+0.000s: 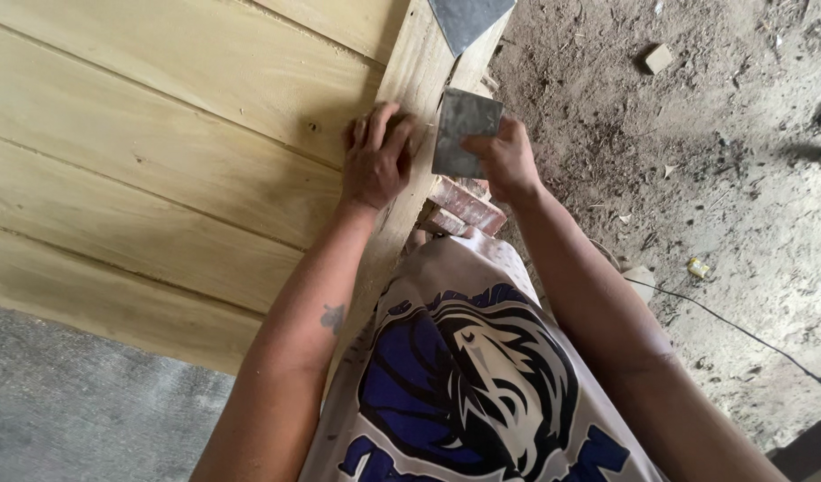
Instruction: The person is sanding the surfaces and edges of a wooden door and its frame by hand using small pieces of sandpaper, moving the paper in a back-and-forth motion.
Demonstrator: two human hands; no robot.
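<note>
Sandpaper sheet (464, 134), grey, gripped in right hand (509, 161) at upper centre against plank edge (410, 80); left hand (375, 161) lay flat, steadying wooden panel (161, 161).

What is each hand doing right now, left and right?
Left hand: pressed on the wooden panel, fingers curled; whether it holds anything cannot be told.
Right hand: closed on a grey square sheet.

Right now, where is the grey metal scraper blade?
The grey metal scraper blade is in the right hand, upper middle of the head view, against the wooden panel's edge, beside the left hand.
</note>
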